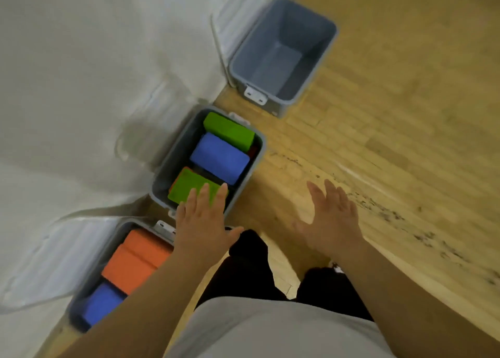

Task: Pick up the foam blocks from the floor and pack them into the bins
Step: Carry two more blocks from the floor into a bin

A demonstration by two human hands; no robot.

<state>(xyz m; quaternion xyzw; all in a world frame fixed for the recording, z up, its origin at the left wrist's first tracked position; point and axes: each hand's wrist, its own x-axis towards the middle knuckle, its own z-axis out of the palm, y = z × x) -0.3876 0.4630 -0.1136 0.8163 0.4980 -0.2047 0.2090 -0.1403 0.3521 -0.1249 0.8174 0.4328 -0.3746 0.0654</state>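
The left hand (201, 222) is spread flat, fingers straight, over the green block (188, 188) in the bin (257, 160) beneath it (probably to press it level). The right hand (332, 217) is open and holds nothing. Beyond it stands an empty bin (322, 60).

The person is wearing a plain pale grey shirt (270, 330), and black trousers (243, 276) are covering both legs below it. A small white patch (336, 269) is showing at the edge of the right leg, too blurred to identify. Both forearms (151, 290) are showing uncovered down to the left hand (201, 222) and right hand (332, 217).
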